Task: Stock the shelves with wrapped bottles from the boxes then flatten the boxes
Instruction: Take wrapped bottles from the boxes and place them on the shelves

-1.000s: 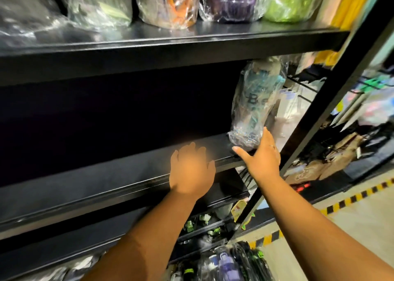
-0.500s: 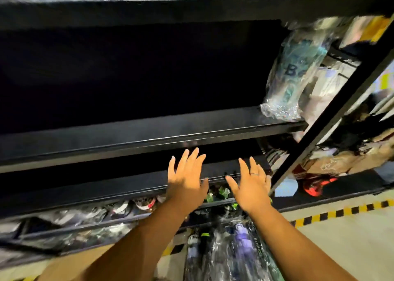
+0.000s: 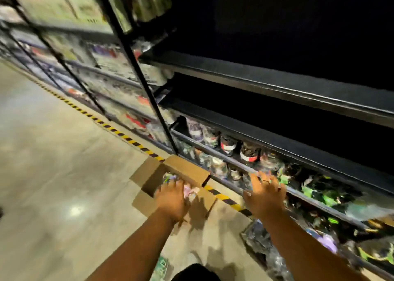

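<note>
An open cardboard box [image 3: 187, 170] stands on the floor [image 3: 53, 174] at lower centre of the frame, its brown flaps folded outward, right against the yellow-and-black floor stripe [image 3: 119, 132]. Inside lie wrapped bottles [image 3: 191, 190], crinkled clear film over pink and green.

The left hand [image 3: 172, 199] reaches down over the box's opening, fingers toward the pink wrapping. Motion blur hides the fingertips, so I cannot tell whether its grip has closed. The right hand [image 3: 265, 195], to the right of the box, has its grip released, fingers spread, in front of a low shelf rail [image 3: 234, 165] lined with more film-wrapped stock [image 3: 249, 153].

Half a second ago both hands were raised, open, before the dark middle shelf [image 3: 277, 84], and a teal wrapped bottle stood at its right end. The view has since swung down and left, bringing the box into sight.
</note>
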`<state>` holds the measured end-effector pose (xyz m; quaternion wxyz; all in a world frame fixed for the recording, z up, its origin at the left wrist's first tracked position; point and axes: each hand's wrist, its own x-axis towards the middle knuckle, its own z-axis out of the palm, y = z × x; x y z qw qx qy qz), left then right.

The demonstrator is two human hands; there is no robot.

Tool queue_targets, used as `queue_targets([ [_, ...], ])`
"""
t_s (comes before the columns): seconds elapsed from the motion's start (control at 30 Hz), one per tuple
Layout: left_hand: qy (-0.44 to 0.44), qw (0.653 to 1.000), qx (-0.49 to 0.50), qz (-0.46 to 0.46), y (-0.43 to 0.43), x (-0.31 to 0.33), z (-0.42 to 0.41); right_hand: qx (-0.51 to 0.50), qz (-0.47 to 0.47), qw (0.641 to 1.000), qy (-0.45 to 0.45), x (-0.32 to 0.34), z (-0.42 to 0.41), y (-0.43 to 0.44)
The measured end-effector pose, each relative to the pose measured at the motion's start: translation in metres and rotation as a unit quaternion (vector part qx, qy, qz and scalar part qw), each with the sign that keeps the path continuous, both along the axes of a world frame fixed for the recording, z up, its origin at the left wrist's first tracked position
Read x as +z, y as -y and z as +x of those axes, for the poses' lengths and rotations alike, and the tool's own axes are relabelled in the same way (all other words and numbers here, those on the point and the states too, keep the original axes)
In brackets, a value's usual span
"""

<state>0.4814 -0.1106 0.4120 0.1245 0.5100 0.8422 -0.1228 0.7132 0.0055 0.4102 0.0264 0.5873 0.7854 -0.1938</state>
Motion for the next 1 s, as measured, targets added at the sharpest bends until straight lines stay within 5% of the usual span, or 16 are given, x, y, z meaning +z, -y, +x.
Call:
queue_targets([
  [0.23, 0.001, 0.996, 0.092, -0.005, 0.086, -0.025, -0.095, 0.125, -0.044, 0.989, 0.066, -0.027, -0.099, 0.048],
  [0.67, 0.077, 0.992, 0.090, 0.038, 0.160, -0.038, -0.278, 0.170, -0.085, 0.973, 0.131, -0.047, -0.312, 0.132],
  [1.0, 0.107, 0.988, 0.095, 0.052, 0.151, -0.051, -0.348, 0.163, -0.132, 0.967, 0.145, -0.060, -0.390, 0.116],
])
